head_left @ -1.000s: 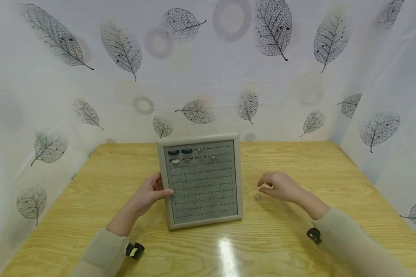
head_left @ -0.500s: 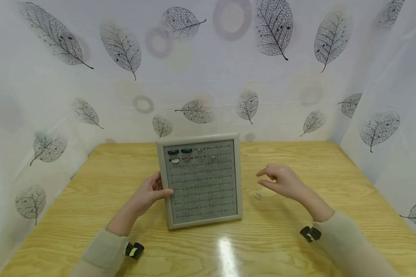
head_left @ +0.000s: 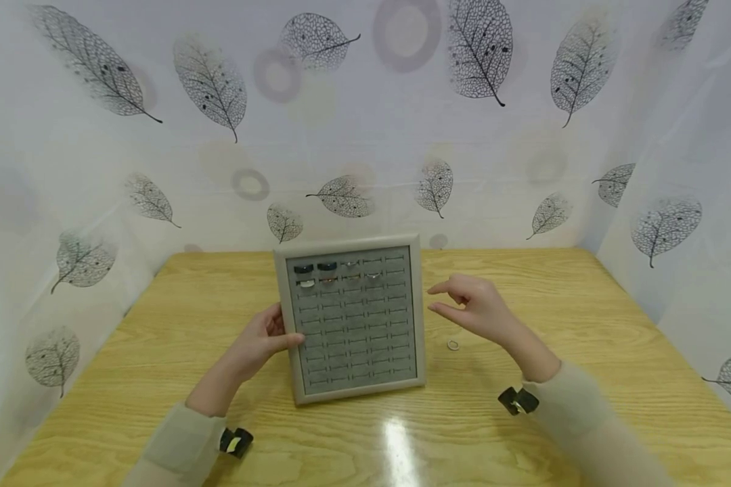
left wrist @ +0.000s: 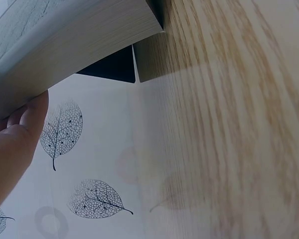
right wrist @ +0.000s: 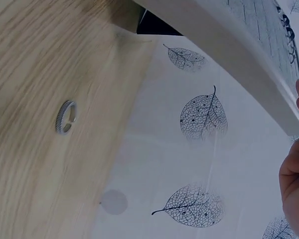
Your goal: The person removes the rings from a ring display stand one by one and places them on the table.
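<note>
A ring display board [head_left: 356,338] with a pale frame and grey slotted pad leans upright on the table. My left hand [head_left: 258,345] grips its left edge, thumb on the front and fingers behind; the left wrist view shows those fingers [left wrist: 36,112] against the frame's side. Several rings [head_left: 327,273], dark and light, sit in the upper two rows. A loose silver ring [right wrist: 66,117], textured outside with a gap in its band, stands on the wood right of the board. Above and beyond it hovers my right hand [head_left: 478,308], thumb and index finger apart, nothing visible between them.
The wooden table [head_left: 176,379] spreads around the board. Behind it and at both sides hangs a white curtain [head_left: 365,135] printed with leaves. A black stand [right wrist: 159,25] shows behind the board. Dark bands [head_left: 518,401] sit at both wrists.
My right hand has moved up and left from beside the loose ring towards the board's right edge, thumb and index finger spreading apart. The left hand, board and loose ring stay in place.
</note>
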Demonstrator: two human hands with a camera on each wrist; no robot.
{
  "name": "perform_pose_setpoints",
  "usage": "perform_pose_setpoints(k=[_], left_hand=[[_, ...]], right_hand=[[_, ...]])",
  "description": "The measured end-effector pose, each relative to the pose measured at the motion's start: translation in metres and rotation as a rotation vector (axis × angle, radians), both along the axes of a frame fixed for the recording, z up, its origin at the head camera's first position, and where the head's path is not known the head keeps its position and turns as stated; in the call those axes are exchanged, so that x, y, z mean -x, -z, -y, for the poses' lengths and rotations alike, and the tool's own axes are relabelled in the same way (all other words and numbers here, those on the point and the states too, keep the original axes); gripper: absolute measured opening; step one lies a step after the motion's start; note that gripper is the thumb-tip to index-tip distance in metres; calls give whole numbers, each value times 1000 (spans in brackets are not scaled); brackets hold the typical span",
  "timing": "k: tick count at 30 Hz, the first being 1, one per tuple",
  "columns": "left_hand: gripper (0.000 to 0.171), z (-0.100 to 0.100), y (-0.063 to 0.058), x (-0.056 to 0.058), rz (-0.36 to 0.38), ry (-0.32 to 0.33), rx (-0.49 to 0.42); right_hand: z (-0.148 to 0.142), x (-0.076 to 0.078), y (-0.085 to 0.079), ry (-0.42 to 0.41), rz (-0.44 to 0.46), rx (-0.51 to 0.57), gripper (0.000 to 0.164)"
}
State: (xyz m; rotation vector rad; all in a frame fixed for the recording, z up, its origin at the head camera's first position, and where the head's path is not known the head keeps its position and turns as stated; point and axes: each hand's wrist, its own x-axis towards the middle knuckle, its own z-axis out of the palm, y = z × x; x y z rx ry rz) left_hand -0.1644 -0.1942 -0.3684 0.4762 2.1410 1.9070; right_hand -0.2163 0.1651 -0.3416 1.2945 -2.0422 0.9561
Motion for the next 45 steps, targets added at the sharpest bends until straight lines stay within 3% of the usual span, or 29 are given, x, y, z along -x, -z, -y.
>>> perform_pose_setpoints(k=[6,22,45], left_hand=[[61,0,0,0,-4,1,-2],[61,1,5,2,1,9,-13],[60,1,2,1,-14,25,-18]], right_hand=[[19,3,-6,-38,-24,83,22],[55,9,-18,-44,-61,97,22],[79,5,-26,175,-210,-28,23]])
